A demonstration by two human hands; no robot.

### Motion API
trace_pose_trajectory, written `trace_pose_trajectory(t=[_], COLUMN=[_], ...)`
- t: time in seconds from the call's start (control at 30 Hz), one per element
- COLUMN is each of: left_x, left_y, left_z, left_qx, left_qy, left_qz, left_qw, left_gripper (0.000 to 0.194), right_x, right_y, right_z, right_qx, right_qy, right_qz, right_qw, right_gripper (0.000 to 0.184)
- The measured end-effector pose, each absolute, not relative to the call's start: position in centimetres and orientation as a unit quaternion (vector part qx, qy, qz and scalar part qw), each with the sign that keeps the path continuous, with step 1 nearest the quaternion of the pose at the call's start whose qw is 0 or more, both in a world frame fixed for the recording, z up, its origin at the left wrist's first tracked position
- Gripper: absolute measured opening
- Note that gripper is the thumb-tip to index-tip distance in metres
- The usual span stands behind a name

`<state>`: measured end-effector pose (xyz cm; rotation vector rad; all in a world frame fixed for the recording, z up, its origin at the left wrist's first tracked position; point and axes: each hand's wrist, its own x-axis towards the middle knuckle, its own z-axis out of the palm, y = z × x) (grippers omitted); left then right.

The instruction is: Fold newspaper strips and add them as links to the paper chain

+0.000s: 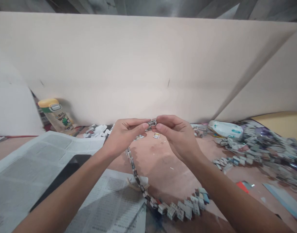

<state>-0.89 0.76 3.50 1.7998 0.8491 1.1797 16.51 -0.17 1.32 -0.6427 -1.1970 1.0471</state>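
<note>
My left hand (124, 134) and my right hand (174, 132) meet above the table, fingertips pinched together on a small folded paper link (152, 122). That link is the top end of a chain of folded newspaper links (177, 210). The chain hangs from my left hand down to the table and curls rightward near the front edge. Both hands grip the chain's end; the exact join is hidden by my fingers.
Newspaper sheets (29, 161) cover the left of the table, with a dark phone-like slab (66, 174) on them. A yellow-capped bottle (57, 116) stands at back left. A heap of folded paper pieces (264, 149) and a white packet (226, 129) lie at right. Pale panels wall the back.
</note>
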Motion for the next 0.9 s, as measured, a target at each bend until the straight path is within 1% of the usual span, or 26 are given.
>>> trace_pose_trajectory(t=[0.07, 0.23, 0.3, 0.4, 0.53, 0.63, 0.73, 0.8, 0.9], left_x=[-0.8, -0.6, -0.5, -0.4, -0.5, -0.6, -0.7, -0.8, -1.2], left_y=[0.6, -0.4, -0.9, -1.3, -1.5, -1.5, -1.7, -1.8, -1.6], left_z=[3.4, 3.1, 3.1, 3.2, 3.6, 4.0, 4.4, 4.6, 4.9], left_qx=[0.718, 0.768, 0.781, 0.794, 0.796, 0.801, 0.804, 0.797, 0.783], left_qy=[0.35, 0.348, 0.34, 0.339, 0.341, 0.337, 0.338, 0.346, 0.337], left_qz=[0.471, 0.497, 0.5, 0.492, 0.494, 0.487, 0.476, 0.47, 0.45], left_qw=[0.374, 0.204, 0.153, 0.112, 0.081, 0.085, 0.115, 0.157, 0.266], left_gripper=[0.026, 0.025, 0.025, 0.027, 0.018, 0.015, 0.015, 0.016, 0.018], right_x=[16.6, 16.8, 16.8, 16.6, 16.3, 16.2, 16.3, 16.5, 16.8], right_y=[-0.1, -0.3, -0.6, -1.1, -1.7, -1.9, -2.0, -2.0, -2.2], right_z=[1.2, 1.3, 1.6, 1.9, 2.2, 2.3, 2.2, 2.3, 2.5], right_qx=[-0.293, -0.316, -0.325, -0.336, -0.322, -0.312, -0.315, -0.32, -0.319], right_qy=[-0.544, -0.569, -0.578, -0.591, -0.606, -0.627, -0.645, -0.654, -0.677], right_qz=[0.426, 0.368, 0.348, 0.312, 0.285, 0.269, 0.249, 0.238, 0.215], right_qw=[0.661, 0.663, 0.663, 0.664, 0.669, 0.662, 0.651, 0.643, 0.628], right_gripper=[0.02, 0.018, 0.016, 0.013, 0.015, 0.017, 0.016, 0.015, 0.015])
